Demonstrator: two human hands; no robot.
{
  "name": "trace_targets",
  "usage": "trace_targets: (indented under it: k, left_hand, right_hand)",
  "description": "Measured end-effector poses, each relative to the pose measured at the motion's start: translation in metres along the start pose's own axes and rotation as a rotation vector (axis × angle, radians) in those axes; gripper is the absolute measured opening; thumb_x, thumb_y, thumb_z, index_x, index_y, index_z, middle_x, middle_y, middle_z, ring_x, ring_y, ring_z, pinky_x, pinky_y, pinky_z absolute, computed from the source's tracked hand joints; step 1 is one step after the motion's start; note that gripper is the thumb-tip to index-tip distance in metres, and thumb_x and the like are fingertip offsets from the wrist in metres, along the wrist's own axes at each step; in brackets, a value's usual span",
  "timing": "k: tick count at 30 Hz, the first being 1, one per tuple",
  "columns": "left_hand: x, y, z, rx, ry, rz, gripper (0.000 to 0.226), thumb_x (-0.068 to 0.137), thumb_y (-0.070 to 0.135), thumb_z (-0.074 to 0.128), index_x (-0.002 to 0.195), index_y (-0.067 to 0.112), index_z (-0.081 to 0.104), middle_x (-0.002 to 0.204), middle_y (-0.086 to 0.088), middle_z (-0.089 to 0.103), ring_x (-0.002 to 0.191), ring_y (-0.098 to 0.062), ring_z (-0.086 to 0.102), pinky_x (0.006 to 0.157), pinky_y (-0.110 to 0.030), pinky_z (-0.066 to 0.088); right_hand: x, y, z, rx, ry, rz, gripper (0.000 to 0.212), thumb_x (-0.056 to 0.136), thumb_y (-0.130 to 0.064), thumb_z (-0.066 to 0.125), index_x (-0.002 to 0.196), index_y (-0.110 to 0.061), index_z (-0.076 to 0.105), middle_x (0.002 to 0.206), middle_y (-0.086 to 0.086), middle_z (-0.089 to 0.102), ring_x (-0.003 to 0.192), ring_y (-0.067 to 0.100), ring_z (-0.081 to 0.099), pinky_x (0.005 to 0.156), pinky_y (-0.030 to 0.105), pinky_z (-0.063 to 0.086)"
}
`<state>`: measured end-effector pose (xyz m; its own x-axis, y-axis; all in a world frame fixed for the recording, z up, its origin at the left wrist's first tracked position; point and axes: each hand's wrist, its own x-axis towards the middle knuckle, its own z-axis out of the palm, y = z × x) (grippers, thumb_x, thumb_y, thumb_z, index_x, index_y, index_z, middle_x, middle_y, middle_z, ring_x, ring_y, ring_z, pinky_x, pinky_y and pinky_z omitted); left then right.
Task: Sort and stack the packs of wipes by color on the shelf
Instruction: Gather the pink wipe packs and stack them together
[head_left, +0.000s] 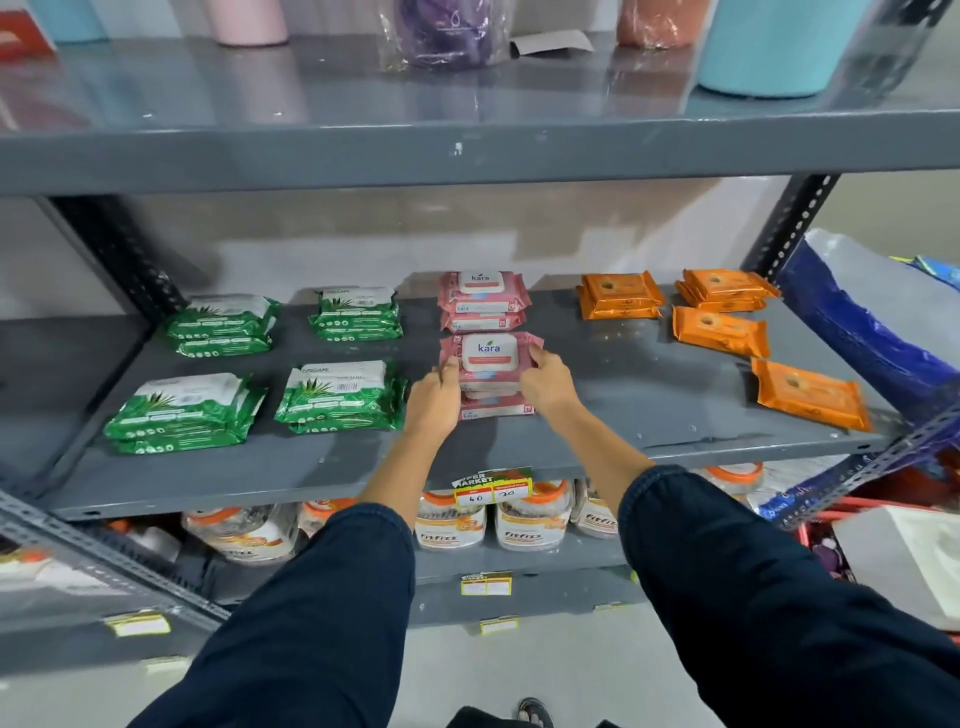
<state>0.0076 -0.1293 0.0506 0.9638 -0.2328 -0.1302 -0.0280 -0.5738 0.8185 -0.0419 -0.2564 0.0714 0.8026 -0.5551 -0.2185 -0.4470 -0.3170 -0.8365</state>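
Observation:
On the grey middle shelf (623, 395) stands a front stack of pink packs (488, 358). My left hand (434, 397) grips its left side and my right hand (548, 382) its right side, both on the top pink pack. A second pink stack (480, 299) stands right behind it. Several stacks of green packs sit to the left, such as the front one (179, 410) and another (340, 397). Orange packs lie to the right: two stacks at the back (618, 296) (724, 288) and two single packs (719, 330) (808, 392).
An upper shelf (467, 150) overhangs, carrying cups and bagged goods. Jars (530, 525) fill the shelf below. A blue plastic bag (872, 322) leans at the right end by the perforated upright (795, 228). Price tags (491, 491) hang on the shelf's front edge.

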Motion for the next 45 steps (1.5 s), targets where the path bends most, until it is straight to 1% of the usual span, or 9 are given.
trace_targets:
  k: [11, 15, 19, 23, 27, 29, 32, 37, 45]
  left_hand:
    - [-0.014, -0.004, 0.009, 0.046, 0.065, 0.049, 0.057, 0.101, 0.036, 0.022, 0.097, -0.007, 0.060, 0.106, -0.031, 0.062, 0.098, -0.040, 0.057, 0.080, -0.040, 0.041]
    - [-0.012, -0.006, 0.006, 0.062, 0.053, 0.031, 0.057, 0.101, 0.038, 0.021, 0.100, -0.004, 0.060, 0.108, -0.028, 0.062, 0.098, -0.038, 0.057, 0.080, -0.038, 0.040]
    - [-0.014, -0.003, 0.005, 0.080, 0.047, 0.048, 0.053, 0.101, 0.035, 0.022, 0.114, -0.002, 0.058, 0.123, -0.027, 0.057, 0.113, -0.038, 0.053, 0.092, -0.039, 0.040]
    - [-0.014, -0.002, 0.013, 0.234, 0.138, 0.250, 0.050, 0.101, 0.033, 0.017, 0.145, 0.011, 0.029, 0.155, -0.006, 0.026, 0.145, -0.021, 0.019, 0.117, -0.036, 0.018]
    - [-0.020, 0.027, 0.042, 0.338, 0.162, 0.538, 0.055, 0.098, 0.033, 0.015, 0.143, 0.004, 0.028, 0.154, -0.011, 0.026, 0.145, -0.021, 0.020, 0.119, -0.030, 0.012]
    - [-0.028, 0.048, 0.066, 0.375, 0.113, 0.621, 0.053, 0.100, 0.033, 0.019, 0.144, 0.005, 0.026, 0.155, -0.010, 0.023, 0.145, -0.021, 0.018, 0.118, -0.028, 0.006]
    - [-0.037, 0.069, 0.107, 0.467, 0.016, 0.685, 0.057, 0.099, 0.038, 0.016, 0.146, 0.005, 0.021, 0.157, -0.011, 0.018, 0.147, -0.022, 0.012, 0.117, -0.030, -0.001]
    - [-0.038, 0.083, 0.179, 0.575, -0.127, 0.626, 0.059, 0.099, 0.040, 0.023, 0.146, 0.004, 0.018, 0.157, -0.013, 0.016, 0.147, -0.027, 0.009, 0.120, -0.039, 0.003]
    - [-0.021, 0.095, 0.246, 0.672, -0.103, 0.419, 0.064, 0.098, 0.044, 0.024, 0.146, 0.003, 0.017, 0.156, -0.016, 0.017, 0.146, -0.031, 0.008, 0.120, -0.043, 0.004]
  right_hand:
    - [0.002, 0.002, -0.006, -0.118, -0.064, -0.075, 0.041, 0.098, -0.011, 0.039, 0.138, -0.016, 0.047, 0.130, 0.014, 0.060, 0.110, 0.033, 0.061, 0.086, 0.036, 0.054]
    - [0.002, 0.006, -0.003, -0.138, -0.066, -0.090, 0.044, 0.097, -0.007, 0.040, 0.140, -0.016, 0.044, 0.131, 0.014, 0.059, 0.110, 0.033, 0.061, 0.068, 0.026, 0.052]
    - [-0.001, 0.006, -0.005, -0.144, -0.058, -0.100, 0.046, 0.096, -0.005, 0.040, 0.141, -0.015, 0.042, 0.132, 0.014, 0.057, 0.111, 0.032, 0.060, 0.085, 0.037, 0.055]
    - [-0.001, 0.013, -0.021, -0.065, 0.040, -0.119, 0.054, 0.093, 0.002, 0.040, 0.145, -0.008, 0.032, 0.146, 0.015, 0.044, 0.108, 0.028, 0.059, 0.065, 0.026, 0.049]
    - [-0.003, 0.027, -0.061, -0.061, 0.176, -0.134, 0.061, 0.093, -0.002, 0.046, 0.150, -0.013, 0.027, 0.152, 0.009, 0.038, 0.119, 0.025, 0.055, 0.085, 0.029, 0.051]
    - [-0.002, 0.039, -0.089, -0.095, 0.231, -0.137, 0.059, 0.093, -0.003, 0.047, 0.148, -0.012, 0.031, 0.144, 0.012, 0.048, 0.120, 0.031, 0.056, 0.087, 0.034, 0.052]
    - [0.004, 0.069, -0.132, -0.195, 0.290, -0.108, 0.057, 0.091, -0.003, 0.048, 0.146, -0.013, 0.035, 0.112, 0.018, 0.063, 0.092, 0.034, 0.062, 0.060, 0.029, 0.047]
    - [0.024, 0.117, -0.200, -0.365, 0.296, -0.014, 0.053, 0.089, -0.003, 0.047, 0.141, -0.008, 0.040, 0.128, 0.021, 0.060, 0.113, 0.038, 0.059, 0.083, 0.038, 0.050]
    - [0.095, 0.162, -0.261, -0.649, 0.110, -0.031, 0.054, 0.096, -0.023, 0.048, 0.145, -0.007, 0.031, 0.147, 0.017, 0.041, 0.132, 0.035, 0.043, 0.102, 0.041, 0.041]
